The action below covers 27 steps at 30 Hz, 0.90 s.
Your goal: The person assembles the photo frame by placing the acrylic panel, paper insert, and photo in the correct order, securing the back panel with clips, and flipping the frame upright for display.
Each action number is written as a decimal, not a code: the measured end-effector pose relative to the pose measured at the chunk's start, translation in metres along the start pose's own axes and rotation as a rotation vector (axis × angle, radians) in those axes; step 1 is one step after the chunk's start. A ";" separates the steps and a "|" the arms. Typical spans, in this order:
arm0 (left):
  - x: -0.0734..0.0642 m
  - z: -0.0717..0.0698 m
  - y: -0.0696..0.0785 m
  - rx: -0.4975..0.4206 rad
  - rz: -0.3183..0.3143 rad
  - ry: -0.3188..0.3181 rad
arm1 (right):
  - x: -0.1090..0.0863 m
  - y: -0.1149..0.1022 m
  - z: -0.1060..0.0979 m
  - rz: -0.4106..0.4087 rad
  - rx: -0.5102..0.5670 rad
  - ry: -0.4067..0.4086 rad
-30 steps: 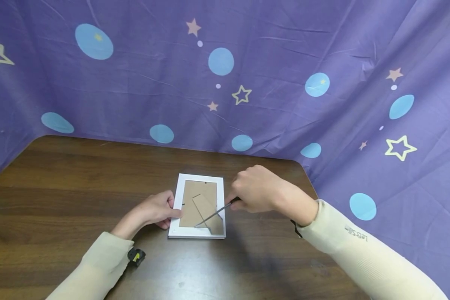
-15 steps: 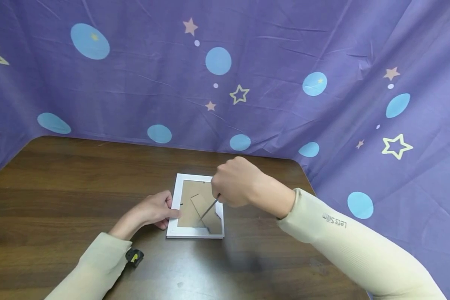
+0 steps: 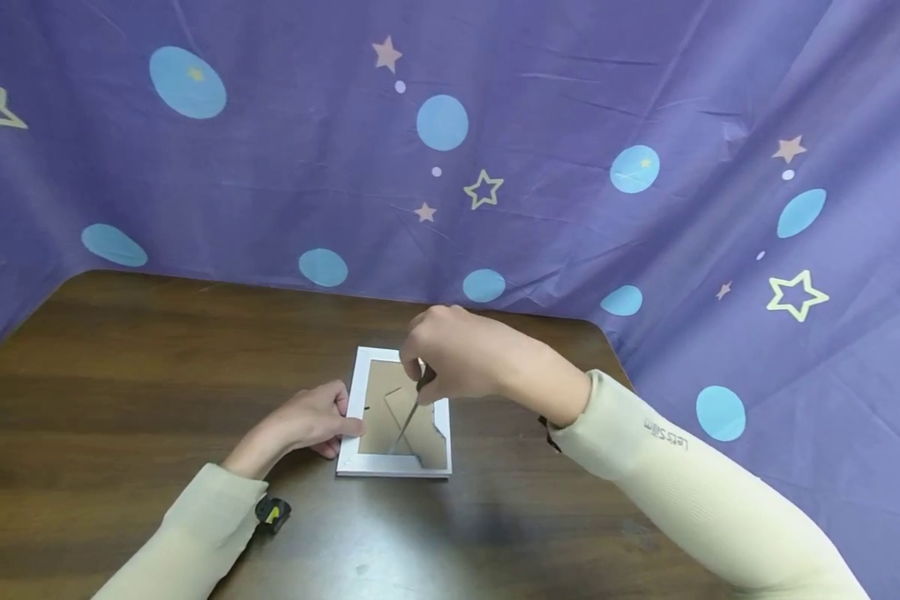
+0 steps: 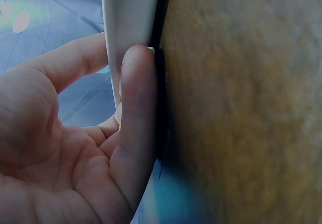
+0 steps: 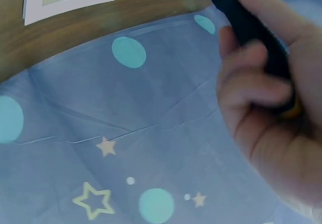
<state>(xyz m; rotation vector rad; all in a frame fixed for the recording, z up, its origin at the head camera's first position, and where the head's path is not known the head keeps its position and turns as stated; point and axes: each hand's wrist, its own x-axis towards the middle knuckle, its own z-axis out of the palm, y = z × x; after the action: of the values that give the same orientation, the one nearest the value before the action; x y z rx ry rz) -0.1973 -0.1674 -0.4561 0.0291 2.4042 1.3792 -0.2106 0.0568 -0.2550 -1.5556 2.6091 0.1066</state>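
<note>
A white picture frame (image 3: 357,385) lies on the wooden table, with its brown backing board (image 3: 377,385) and a slanted stand flap facing up. At its lower right, the brown board reaches over the white border with a ragged edge. My left hand (image 3: 309,419) holds the frame's left side, thumb over the border; in the left wrist view, fingers lie on both sides of the white edge (image 4: 130,15). Above the frame, my right hand (image 3: 461,354) grips a screwdriver by its black handle (image 5: 259,45). Its thin metal shaft (image 3: 407,427) slants down over the lower part of the board.
The brown wooden table (image 3: 157,358) has rounded far corners. Behind it and along the right hangs a purple curtain (image 3: 270,167) printed with stars and blue dots. A black strap device (image 3: 273,514) sits at the left sleeve's cuff.
My right hand has moved left over the frame with the screwdriver, whose shaft now stands steeper. The left hand and the frame keep their place.
</note>
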 end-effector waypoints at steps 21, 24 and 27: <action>-0.001 -0.001 0.000 -0.006 -0.013 0.005 | 0.027 0.018 -0.005 0.151 0.032 -0.051; -0.001 0.000 0.000 -0.012 -0.010 0.003 | 0.036 0.016 -0.009 0.157 0.026 -0.077; 0.001 0.003 0.001 -0.025 -0.010 -0.004 | 0.045 0.018 -0.012 0.149 0.022 -0.101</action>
<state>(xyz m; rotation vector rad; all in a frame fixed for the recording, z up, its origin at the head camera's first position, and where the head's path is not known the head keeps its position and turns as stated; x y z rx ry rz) -0.1973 -0.1645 -0.4567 0.0126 2.3804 1.4032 -0.2484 0.0253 -0.2488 -1.3115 2.6345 0.1632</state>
